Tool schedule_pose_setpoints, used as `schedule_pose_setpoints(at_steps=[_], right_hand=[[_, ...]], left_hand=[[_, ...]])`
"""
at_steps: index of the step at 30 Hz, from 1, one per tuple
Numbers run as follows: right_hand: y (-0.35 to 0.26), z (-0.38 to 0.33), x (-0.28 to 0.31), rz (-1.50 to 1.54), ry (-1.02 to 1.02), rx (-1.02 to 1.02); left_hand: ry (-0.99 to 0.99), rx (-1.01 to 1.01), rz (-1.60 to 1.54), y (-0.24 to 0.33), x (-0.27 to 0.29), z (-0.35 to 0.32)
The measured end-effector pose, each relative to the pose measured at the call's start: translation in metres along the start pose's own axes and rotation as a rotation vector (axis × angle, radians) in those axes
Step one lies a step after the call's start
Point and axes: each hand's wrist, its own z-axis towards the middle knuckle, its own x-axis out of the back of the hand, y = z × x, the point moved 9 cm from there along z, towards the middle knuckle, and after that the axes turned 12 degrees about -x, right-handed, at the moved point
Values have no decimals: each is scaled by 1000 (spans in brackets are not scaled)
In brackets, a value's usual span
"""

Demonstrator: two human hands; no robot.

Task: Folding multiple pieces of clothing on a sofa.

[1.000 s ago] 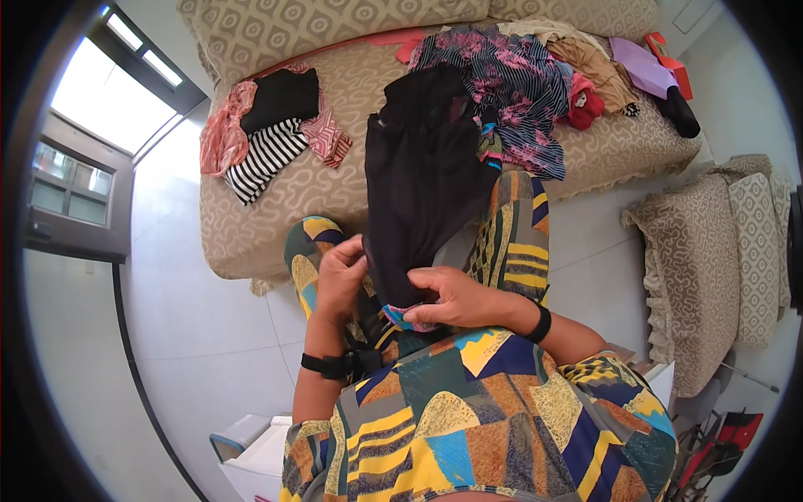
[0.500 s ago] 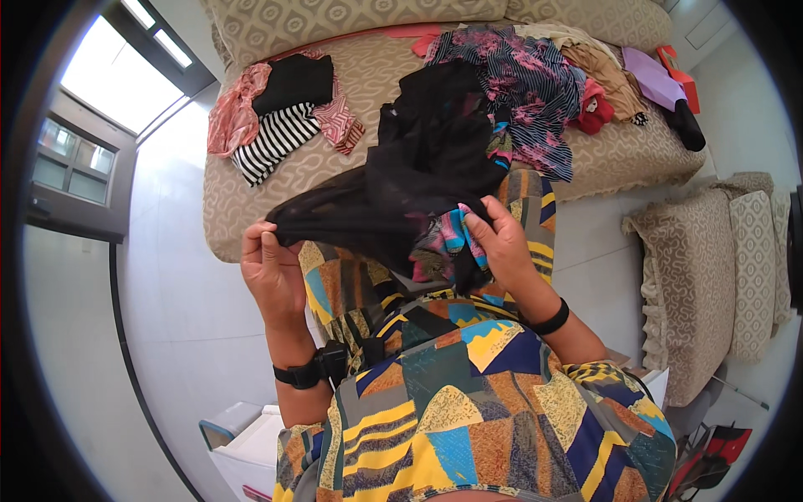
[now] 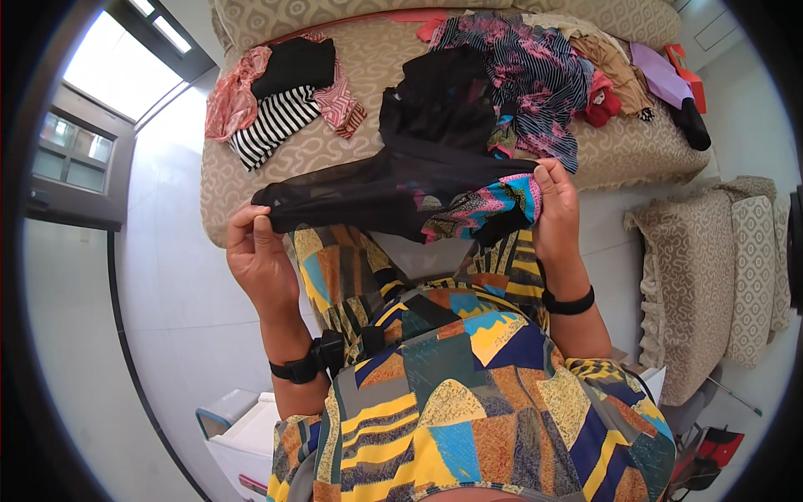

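Note:
Between my hands stretches a sheer black garment (image 3: 360,197) with a bright pink and blue patterned part at its right end. My left hand (image 3: 258,251) pinches its left end, thumb on top. The other end is gripped by my right hand (image 3: 555,201), next to the patterned part. Farther off, the rest of the black cloth lies bunched on the patterned sofa. It touches a dark garment with pink and blue stripes (image 3: 535,79). What kind of garment I hold cannot be told.
On the sofa (image 3: 355,151), a stack at the left has a black folded cloth (image 3: 293,69), a black-and-white striped one (image 3: 272,130) and pink pieces. Red, tan and lilac items (image 3: 661,79) lie at the right. A covered armchair (image 3: 686,284) stands right, a white box (image 3: 251,439) lower left.
My right hand has moved right and up, pulling the garment wider and tauter. My left hand has shifted slightly left and down. The patterned part is now spread out.

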Motion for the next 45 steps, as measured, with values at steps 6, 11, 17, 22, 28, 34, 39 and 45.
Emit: schedule_pose_setpoints(at_steps=[6, 11, 17, 22, 28, 34, 39, 45], right_hand=[[-5, -14, -42, -456, -230, 77], [2, -28, -69, -950, -346, 165], [33, -24, -57, -1213, -312, 150], [5, -12, -43, -1043, -133, 279], [2, -4, -28, -299, -346, -128], [-32, 4, -20, -158, -209, 29], [-48, 5, -36, -65, -242, 69], [-32, -13, -110, -527, -466, 105]], left_hand=[[41, -26, 248, 3, -7, 4], [-90, 8, 337, 6, -13, 6], [-91, -32, 412, 27, -26, 9], [-83, -57, 448, 35, -22, 9], [-136, -15, 476, 27, -17, 10], [-260, 69, 455, 12, -33, 3], [-622, 190, 647, -1, -56, -5], [-822, 118, 535, -5, -116, -23]])
